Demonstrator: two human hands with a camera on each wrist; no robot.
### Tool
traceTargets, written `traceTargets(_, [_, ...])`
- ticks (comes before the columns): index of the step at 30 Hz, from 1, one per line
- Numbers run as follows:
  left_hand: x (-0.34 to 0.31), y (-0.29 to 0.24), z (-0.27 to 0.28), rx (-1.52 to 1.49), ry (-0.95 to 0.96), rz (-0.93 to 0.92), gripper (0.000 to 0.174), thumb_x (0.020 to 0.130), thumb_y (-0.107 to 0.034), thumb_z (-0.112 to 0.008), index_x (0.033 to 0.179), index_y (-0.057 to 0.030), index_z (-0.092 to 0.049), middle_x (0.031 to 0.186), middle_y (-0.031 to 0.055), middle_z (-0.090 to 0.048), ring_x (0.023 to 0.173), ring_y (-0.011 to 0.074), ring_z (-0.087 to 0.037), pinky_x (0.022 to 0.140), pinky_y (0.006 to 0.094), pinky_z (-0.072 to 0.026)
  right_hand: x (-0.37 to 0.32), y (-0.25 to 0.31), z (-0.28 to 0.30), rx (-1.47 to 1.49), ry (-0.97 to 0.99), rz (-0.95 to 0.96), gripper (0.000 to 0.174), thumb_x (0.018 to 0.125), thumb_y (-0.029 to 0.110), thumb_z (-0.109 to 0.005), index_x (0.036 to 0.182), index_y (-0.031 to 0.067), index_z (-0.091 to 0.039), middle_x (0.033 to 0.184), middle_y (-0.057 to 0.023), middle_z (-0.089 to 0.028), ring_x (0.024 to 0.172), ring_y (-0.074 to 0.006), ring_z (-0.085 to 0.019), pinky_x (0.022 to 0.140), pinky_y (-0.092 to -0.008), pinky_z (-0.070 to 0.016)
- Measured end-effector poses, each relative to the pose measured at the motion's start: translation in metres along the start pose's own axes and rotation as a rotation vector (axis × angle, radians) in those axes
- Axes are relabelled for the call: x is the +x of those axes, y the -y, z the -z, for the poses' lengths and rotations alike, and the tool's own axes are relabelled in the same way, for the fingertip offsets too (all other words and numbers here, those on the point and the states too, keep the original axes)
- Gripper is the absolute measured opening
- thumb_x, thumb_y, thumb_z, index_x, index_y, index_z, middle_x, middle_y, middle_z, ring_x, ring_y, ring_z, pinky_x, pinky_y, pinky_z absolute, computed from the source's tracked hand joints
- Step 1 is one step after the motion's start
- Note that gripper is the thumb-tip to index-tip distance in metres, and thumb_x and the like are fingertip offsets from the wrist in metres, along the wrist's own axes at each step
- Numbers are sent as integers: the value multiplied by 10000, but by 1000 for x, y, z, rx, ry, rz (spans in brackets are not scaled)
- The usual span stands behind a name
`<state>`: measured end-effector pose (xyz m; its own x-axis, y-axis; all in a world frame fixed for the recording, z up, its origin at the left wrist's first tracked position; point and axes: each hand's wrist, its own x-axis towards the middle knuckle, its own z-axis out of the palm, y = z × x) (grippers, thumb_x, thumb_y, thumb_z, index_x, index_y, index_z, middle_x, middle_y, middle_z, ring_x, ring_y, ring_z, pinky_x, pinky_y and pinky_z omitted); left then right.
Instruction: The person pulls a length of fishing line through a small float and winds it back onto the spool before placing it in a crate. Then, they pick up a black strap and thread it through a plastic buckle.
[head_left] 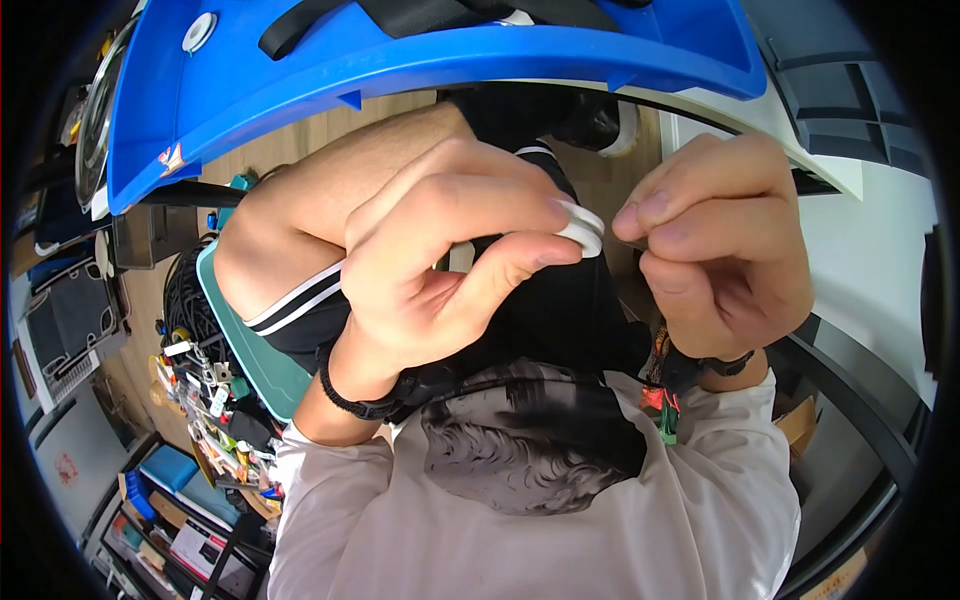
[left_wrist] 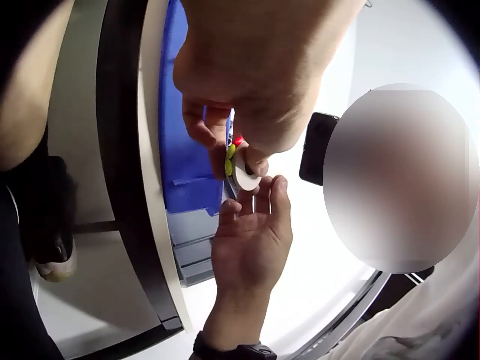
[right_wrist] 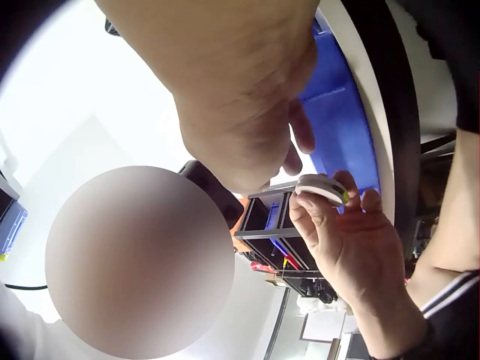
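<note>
A small white disc-shaped item (head_left: 582, 232) is pinched on edge between the thumb and fingers of my left hand (head_left: 445, 245). Yellow-green and red parts show on the side of the disc (left_wrist: 244, 174) in the left wrist view. Just to the right of it, my right hand (head_left: 725, 235) has its fingers bent and their tips close together near the thumb, apart from the disc; whether something thin lies between them cannot be made out. From the right wrist, the disc (right_wrist: 319, 187) appears in the left hand (right_wrist: 360, 255), below the right hand (right_wrist: 240, 127).
A blue tray (head_left: 440, 62) spans the top of the head view, holding black straps (head_left: 400, 15) and a small white spool (head_left: 199, 32). Legs are below the hands. A teal bin (head_left: 250, 335) and cluttered small items (head_left: 225, 410) stand at left, a black frame bar (head_left: 850, 385) at right.
</note>
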<state>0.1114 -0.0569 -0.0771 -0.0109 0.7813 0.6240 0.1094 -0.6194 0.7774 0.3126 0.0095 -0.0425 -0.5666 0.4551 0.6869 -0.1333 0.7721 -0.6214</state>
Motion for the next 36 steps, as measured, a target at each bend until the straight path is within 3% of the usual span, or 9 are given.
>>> traceTargets(6, [-1,-4,-6,-112,2,31,149,805,55,-728,917,28,-634,827,114,-652,651,171,-585,561,256,-449,5,0,0,56,32,-17,121,904,40,-668,979,-28,-602,988,-162,-579,734,-174,-614,635,-240,-490])
traceTargets(11, [-7,-9,-13,-163,-21,144,118,847,5,-663,896,4,-556,779,46,-560,610,82,-438,533,223,-345,11,3,-1,45,88,-71,124,878,7,-672,975,-35,-608,956,-165,-591,730,-163,-601,635,-237,-474])
traceTargets(20, [-17,-12,-21,-469,-134,244,114,894,-35,-630,946,13,-540,822,70,-559,635,60,-430,545,195,-336,9,3,-8,159,48,-181,195,870,17,-683,1026,-55,-590,929,-152,-585,729,-142,-554,649,-245,-444])
traceTargets(22, [-21,-7,-19,-414,-109,210,111,895,-43,-630,938,12,-543,839,78,-563,645,70,-442,555,203,-349,8,11,-9,322,12,-436,335,863,80,-737,1120,-46,-563,922,-117,-610,748,-123,-571,664,-236,-452])
traceTargets(23, [-21,-5,-16,-357,-87,174,109,896,-51,-629,930,11,-546,855,87,-568,655,81,-454,564,210,-362,7,14,-11,326,8,-433,335,863,80,-737,1120,-46,-563,922,-117,-610,748,-123,-571,664,-236,-452])
traceTargets(25, [-14,3,-10,-246,-74,62,114,891,-59,-636,919,9,-549,858,89,-573,661,94,-469,572,223,-378,6,21,-14,328,228,-683,605,793,136,-854,1265,-10,-505,936,-33,-657,820,-85,-628,682,-202,-467])
traceTargets(27, [-13,5,-8,-138,-64,-49,119,887,-67,-643,909,7,-553,860,91,-578,667,108,-484,581,236,-394,6,24,-20,378,184,-711,602,804,38,-816,1304,-18,-485,975,-54,-663,853,-102,-648,687,-209,-494])
traceTargets(31, [-19,0,-8,-275,-212,101,236,946,-224,-589,903,4,-550,1198,216,-518,915,186,-544,836,323,-494,0,22,-23,426,13,-684,522,862,14,-745,1313,-42,-487,1027,-101,-670,872,-131,-661,717,-236,-539])
traceTargets(36, [-30,11,0,-201,-200,59,231,956,-215,-589,902,2,-532,1176,215,-535,894,193,-564,813,319,-497,-1,19,-25,443,-126,-622,395,955,62,-618,1298,-78,-481,1082,-185,-667,837,-170,-668,707,-258,-559])
